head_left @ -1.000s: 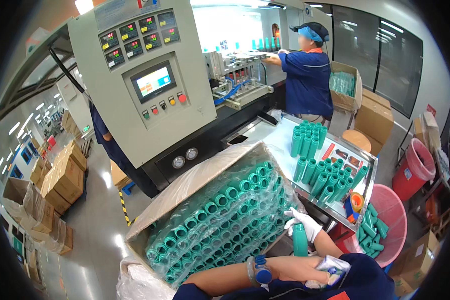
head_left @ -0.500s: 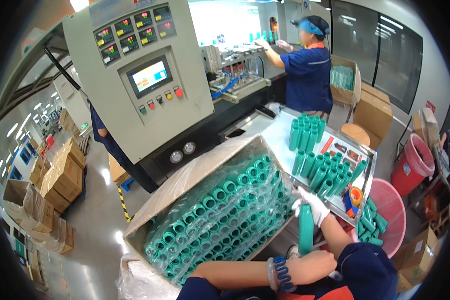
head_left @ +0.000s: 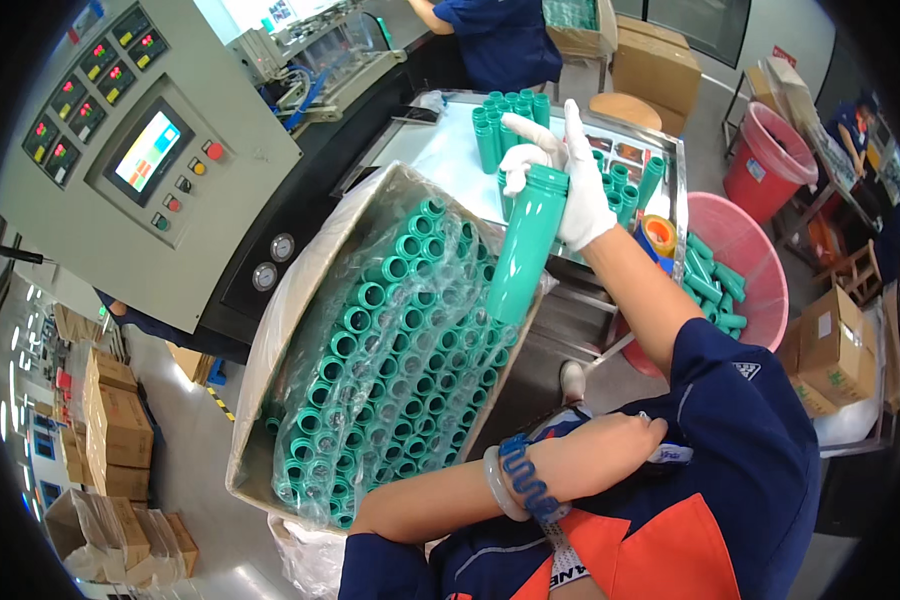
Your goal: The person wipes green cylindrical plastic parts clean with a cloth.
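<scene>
My right hand [head_left: 582, 190], in a white glove, holds a green plastic bottle [head_left: 530, 245] by its threaded neck end. The bottle is tilted, its lower end over the right side of a lined carton. One gloved finger points up; others curl beside the neck. My left hand [head_left: 615, 455] is bare and closed, resting against my chest below my right upper arm; whatever its fingers hold, if anything, is hidden. Rows of green bottles [head_left: 372, 294] under clear plastic film fill the carton [head_left: 255, 400]. More green bottles [head_left: 510, 105] stand on the metal-rimmed table [head_left: 420, 150].
A pink bin [head_left: 770, 290] with loose green bottles stands right of the table. Tape rolls [head_left: 658, 235] sit on the table's near corner. A control cabinet [head_left: 230, 190] rises at the left. A co-worker [head_left: 500, 45] stands at the far machine. Cartons [head_left: 838, 350] lie at the right.
My right hand has risen and moved left with the bottle, from beside the carton's right edge to over it. The view has turned and shifted right; my left hand stays against my chest.
</scene>
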`<state>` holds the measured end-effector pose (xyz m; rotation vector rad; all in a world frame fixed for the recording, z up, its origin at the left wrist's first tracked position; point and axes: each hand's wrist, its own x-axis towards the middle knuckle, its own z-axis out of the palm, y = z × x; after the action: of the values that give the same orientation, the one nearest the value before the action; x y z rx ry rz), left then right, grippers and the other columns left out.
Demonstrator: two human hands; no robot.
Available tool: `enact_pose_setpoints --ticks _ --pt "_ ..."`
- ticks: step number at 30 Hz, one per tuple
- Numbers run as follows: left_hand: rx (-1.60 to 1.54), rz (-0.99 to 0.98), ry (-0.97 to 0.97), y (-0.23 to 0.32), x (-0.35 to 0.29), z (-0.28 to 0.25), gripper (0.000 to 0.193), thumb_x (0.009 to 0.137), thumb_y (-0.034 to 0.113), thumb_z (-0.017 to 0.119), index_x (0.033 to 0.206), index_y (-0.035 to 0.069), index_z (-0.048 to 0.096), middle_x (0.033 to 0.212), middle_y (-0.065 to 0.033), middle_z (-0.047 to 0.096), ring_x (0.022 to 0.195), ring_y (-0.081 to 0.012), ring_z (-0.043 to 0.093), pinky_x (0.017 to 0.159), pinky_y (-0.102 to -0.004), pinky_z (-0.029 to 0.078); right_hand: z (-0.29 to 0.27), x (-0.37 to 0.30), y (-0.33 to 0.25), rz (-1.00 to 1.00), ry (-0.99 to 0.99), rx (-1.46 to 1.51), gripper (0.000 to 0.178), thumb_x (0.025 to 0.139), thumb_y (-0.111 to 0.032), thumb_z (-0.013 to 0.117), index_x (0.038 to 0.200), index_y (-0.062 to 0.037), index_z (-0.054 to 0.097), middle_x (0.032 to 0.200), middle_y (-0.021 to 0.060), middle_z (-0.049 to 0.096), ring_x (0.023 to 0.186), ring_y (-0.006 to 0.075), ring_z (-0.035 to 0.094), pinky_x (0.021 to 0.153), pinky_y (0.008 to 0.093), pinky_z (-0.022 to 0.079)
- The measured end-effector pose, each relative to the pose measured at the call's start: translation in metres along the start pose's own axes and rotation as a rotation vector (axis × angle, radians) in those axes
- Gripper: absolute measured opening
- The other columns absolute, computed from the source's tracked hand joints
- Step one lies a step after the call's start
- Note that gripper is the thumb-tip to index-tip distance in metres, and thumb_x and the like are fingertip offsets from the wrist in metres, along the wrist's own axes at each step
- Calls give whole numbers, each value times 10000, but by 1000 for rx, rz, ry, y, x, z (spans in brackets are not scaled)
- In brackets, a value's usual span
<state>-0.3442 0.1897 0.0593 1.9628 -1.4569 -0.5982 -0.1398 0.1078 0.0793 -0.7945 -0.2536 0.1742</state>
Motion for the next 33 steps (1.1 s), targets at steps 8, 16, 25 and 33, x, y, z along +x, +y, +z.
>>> enact_pose_setpoints --ticks 8,16,25,33 --pt "170 -19 65 0 -19 -17 178 772 18 534 932 -37 478 784 -201 606 709 -353 645 610 -410 518 -7 8 2 -81 -38 -40 843 895 -673 317 1324 49 391 725 121 624 623 196 607 609 292 517" --pt "-224 54 -97 -8 -48 -50 255 848 53 516 1056 -43 405 791 -236 580 714 -430 598 594 -465 456 13 6 1 -81 -70 -155 823 898 -664 329 1305 46 419 745 105 632 606 164 605 601 265 514" --pt "377 -292 -259 33 -15 -20 251 749 74 579 980 -19 616 897 -158 658 774 -232 672 718 -295 541 39 12 7 -27 -5 -146 787 904 -654 334 1274 28 470 759 91 625 611 151 606 606 259 519" --pt "302 -189 854 8 -112 -41 392 785 121 617 1162 15 588 1176 -143 595 1043 -307 602 918 -327 468 35 0 15 56 -98 45 589 955 -506 394 1182 18 537 728 108 624 609 204 616 565 305 510"
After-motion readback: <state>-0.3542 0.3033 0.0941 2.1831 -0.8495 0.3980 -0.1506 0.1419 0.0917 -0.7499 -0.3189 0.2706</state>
